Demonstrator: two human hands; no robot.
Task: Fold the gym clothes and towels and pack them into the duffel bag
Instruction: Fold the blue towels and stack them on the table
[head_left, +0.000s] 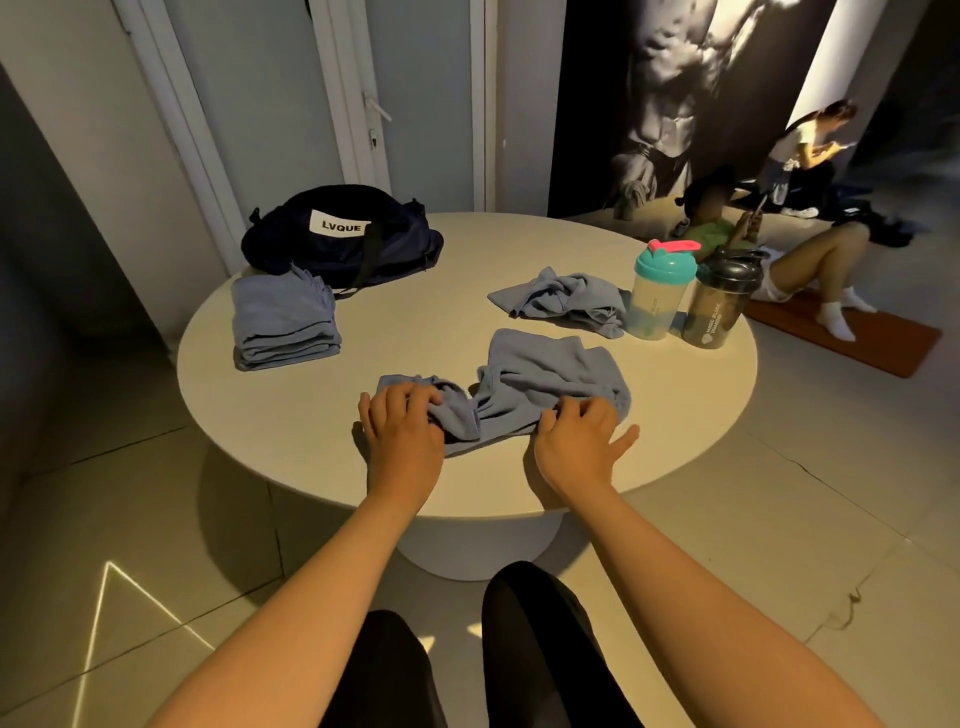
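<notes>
Left hand (402, 431): bare table (415, 322) ahead, open lane to duffel bag (395, 244); folded stack (283, 322) blocks ahead-left. Right hand (576, 436): spread cloth (550, 374) just ahead, crumpled cloth (566, 299) beyond, teal-lid shaker (662, 291) and dark shaker (722, 306) ahead-right. Narrow bare strip between two cloths. Bare table right of right hand.

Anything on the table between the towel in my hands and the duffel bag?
Nothing directly: bare table lies between the towel and the duffel bag. The folded stack sits just left of that line, close by the bag's near side. Whether the bag's opening is unzipped cannot be told.
</notes>
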